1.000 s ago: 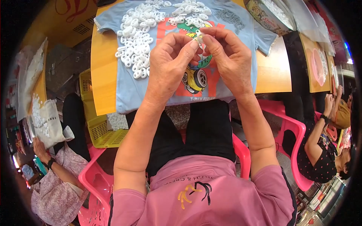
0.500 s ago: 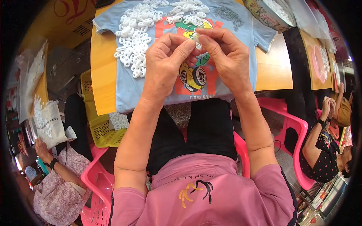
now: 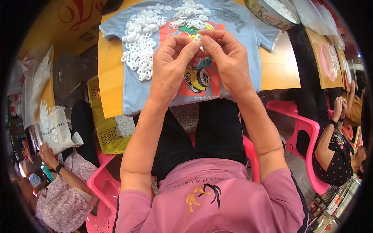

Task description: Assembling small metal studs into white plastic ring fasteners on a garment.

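Both hands are raised over a light-blue T-shirt (image 3: pixel 134 91) spread on the table. My left hand (image 3: pixel 169 64) pinches a small white plastic piece (image 3: pixel 197 38) between thumb and forefinger. From the other side my right hand (image 3: pixel 230 62) grips the same piece, its thumb and forefinger meeting the left fingertips. Much of the piece is covered by the fingers. Beyond my left hand lies a loose pile of white oval plastic parts (image 3: pixel 139 42) with holes. A smaller group of white parts (image 3: pixel 190 14) sits at the far middle, with thin grey pieces (image 3: pixel 232 19) to its right.
A round tin (image 3: pixel 268 17) of white parts stands at the far right, and a pink tray (image 3: pixel 327 62) lies beyond it. A yellow crate (image 3: pixel 110 141) is below the table's left side. People sit on both sides, near pink chairs (image 3: pixel 311 155).
The view has shifted slightly. Both hands keep their pinch on the white piece, which now shows at a somewhat different angle, with the right fingers a little changed.
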Available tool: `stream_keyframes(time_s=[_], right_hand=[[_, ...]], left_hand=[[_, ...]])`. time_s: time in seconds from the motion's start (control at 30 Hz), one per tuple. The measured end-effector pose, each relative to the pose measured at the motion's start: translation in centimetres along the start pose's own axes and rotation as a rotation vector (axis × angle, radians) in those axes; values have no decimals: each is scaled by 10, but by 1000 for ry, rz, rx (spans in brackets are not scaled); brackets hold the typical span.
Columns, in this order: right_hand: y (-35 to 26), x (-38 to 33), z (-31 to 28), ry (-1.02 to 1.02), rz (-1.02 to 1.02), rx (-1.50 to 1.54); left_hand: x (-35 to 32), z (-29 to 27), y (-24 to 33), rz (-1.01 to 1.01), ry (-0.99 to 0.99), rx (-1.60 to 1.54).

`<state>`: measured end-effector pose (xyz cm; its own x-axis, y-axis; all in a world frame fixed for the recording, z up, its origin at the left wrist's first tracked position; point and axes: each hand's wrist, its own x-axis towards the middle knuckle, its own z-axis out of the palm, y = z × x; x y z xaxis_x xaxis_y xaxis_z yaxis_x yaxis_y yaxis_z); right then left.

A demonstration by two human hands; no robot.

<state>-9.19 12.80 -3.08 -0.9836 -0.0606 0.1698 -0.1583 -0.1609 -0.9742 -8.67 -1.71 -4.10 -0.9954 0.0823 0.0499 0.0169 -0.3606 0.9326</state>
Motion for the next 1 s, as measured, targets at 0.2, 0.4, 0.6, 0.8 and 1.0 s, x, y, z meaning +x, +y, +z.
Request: stream_keyframes(time_s=[0.2, 0.4, 0.6, 0.8, 1.0], right_hand=[[-16, -13, -17, -132, 120, 392], [-39, -32, 8, -155, 178, 477], [-37, -56, 27, -305, 238, 560], [-35, -78, 65, -353, 263, 650], [-36, -89, 108, -357, 319, 712]], left_hand=[[-11, 6, 36, 92, -82, -21], [-30, 2, 20, 237, -187, 131], [-68, -3, 20, 202, -222, -20], [-103, -20, 29, 245, -134, -167], [-122, -52, 48, 290, -68, -72]])
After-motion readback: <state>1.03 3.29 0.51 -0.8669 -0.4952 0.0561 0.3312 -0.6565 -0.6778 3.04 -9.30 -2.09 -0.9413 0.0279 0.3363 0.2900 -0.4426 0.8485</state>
